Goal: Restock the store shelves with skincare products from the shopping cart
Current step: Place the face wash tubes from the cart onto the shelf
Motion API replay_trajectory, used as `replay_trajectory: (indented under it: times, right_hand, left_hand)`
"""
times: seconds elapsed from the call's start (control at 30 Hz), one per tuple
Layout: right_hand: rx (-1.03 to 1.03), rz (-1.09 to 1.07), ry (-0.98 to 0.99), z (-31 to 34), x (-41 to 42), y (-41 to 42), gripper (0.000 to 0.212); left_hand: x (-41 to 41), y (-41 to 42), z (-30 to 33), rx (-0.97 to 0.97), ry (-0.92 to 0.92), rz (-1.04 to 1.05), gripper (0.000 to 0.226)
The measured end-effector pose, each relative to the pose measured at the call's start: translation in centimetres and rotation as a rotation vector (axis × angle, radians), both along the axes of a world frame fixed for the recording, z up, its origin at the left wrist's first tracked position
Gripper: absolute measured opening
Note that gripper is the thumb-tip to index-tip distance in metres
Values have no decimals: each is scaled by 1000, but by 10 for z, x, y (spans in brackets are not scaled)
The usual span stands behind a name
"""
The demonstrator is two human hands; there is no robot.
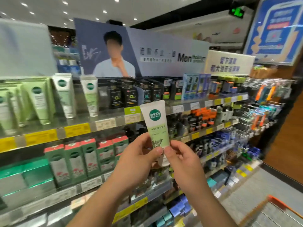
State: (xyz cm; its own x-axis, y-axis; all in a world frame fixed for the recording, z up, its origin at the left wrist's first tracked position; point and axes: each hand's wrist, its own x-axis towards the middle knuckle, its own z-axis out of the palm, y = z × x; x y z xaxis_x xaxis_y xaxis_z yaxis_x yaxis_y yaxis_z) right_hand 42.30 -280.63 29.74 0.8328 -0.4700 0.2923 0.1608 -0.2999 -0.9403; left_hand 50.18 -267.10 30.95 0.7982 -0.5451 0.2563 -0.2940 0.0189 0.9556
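Up front, green-logo tube [155,126] in both hands [139,159] [181,158], "Men" banner [184,57] behind

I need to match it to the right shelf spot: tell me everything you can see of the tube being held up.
The tube is white at its flat crimped top, fading to pale green below, with a dark green round logo and a plant drawing. It looks like soft plastic. It stands upright, cap end down, before the shelves. The left hand and right hand pinch its lower part with thumbs and fingers; the cap is mostly hidden.
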Motion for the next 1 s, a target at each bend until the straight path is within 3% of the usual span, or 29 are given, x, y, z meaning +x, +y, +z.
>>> replay_trajectory:
  times: [0.23, 0.53, 0.73, 0.9, 1.0]
  right_hand:
    - [30, 147, -21, 10, 59, 75, 14]
    - [81, 258, -59, 16, 135, 186, 12]
    - [47, 285, -51, 20, 162, 214, 15]
    - [-29, 361, 23, 26, 184, 215, 37]
    - [-78, 334, 7, 29, 200, 216, 39]
  left_hand:
    - [43, 84, 3, -63, -33, 138, 33]
    - [111, 196, 6, 2, -64, 258, 32]
    - [135, 227, 7, -42, -40, 293, 30]
    - [149, 229, 13, -147, 50, 350, 45]
    - [157, 224, 19, -133, 51, 419, 44]
